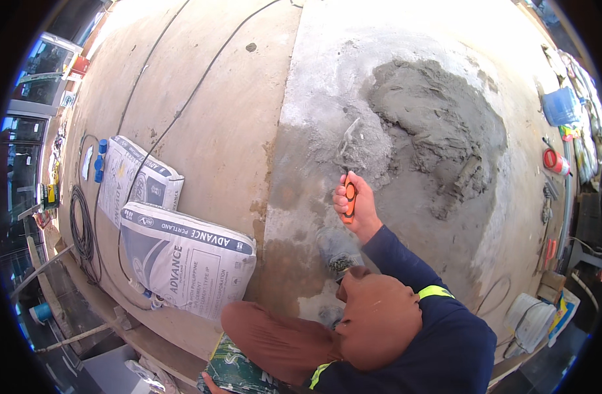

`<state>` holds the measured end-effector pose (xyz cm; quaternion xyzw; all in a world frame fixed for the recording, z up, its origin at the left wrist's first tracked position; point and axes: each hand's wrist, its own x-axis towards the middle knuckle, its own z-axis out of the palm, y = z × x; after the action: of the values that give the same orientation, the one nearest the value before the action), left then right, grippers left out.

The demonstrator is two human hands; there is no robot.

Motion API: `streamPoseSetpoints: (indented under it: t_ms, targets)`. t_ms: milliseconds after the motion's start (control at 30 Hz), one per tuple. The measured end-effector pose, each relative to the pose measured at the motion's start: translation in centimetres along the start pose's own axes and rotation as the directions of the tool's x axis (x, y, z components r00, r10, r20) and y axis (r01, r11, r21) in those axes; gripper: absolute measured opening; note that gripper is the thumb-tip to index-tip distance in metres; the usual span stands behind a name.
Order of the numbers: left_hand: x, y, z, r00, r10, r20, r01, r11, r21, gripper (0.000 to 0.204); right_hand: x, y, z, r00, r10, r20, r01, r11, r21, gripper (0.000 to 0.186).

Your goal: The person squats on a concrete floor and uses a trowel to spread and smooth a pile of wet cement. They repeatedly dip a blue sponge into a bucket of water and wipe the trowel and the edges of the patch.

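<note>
Trowel (348, 146): pointed metal blade smeared with grey, reaching away from the person over the left part of the dry heap; whether it touches is hard to tell. Its grip (349, 197) is orange with black inlays.
Right hand (360, 213): bare, fingers curled snugly round the trowel's grip.
Dry heap (374, 157): pale grey, crumbly powder, loosely mounded beside the blade.
Wet mortar (439, 118): darker, thick and pasty, a broad lumpy mass right of the dry heap and touching it, its surface ridged and smeared.
Left hand (212, 386): cut off at the near edge, partly seen against a glossy green patterned bag (238, 368); how far open it is, and whether it grips, I cannot tell.
Clothing: navy sleeve (403, 259) with a yellow-green band (436, 291); brown cloth trousers (383, 322) over bent knees; footwear (340, 248) coated in grey dust.
Concrete floor (232, 138): smooth and tan at left, powder-whitened and damp-stained toward the right, a straight line dividing the two.
Cement sacks (202, 269): two plump, rectangular, white and blue-grey, lying at left, the nearer close against the farther.
Black cable (83, 226): coiled in loops left of the sacks.
Right edge: blue plastic container (561, 107) farther off, rounded red object (556, 161) nearer.
</note>
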<state>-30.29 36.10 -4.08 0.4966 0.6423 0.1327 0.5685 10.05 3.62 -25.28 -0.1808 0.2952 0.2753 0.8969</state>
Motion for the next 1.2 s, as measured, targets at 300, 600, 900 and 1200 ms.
streamPoseSetpoints:
  t_ms: [300,600,900,1200]
  targets:
    - [-1.4,-2.3,-3.4,0.975,-0.204,0.088,0.218,0.951,-0.217,0.034,9.3,3.4,1.3,0.991,0.111,-0.078,-0.133,0.903,-0.408,0.026]
    - [0.6,-8.7,-13.4,0.946,-0.019,-0.323,-0.022,0.992,-0.122,0.031,7.1,1.3,-1.2,0.99,-0.016,-0.141,-0.041,0.919,-0.391,0.025]
    - [-6.7,4.2,-12.3,0.919,0.205,-0.337,-0.22,0.975,-0.009,0.042,2.0,-0.5,-0.5,0.983,0.069,-0.172,-0.114,0.957,-0.266,0.021]
    - [-8.9,21.9,-5.6,0.849,0.527,-0.019,-0.515,0.836,0.189,0.046,2.4,4.3,1.2,0.974,0.184,-0.133,-0.227,0.772,-0.594,0.024]
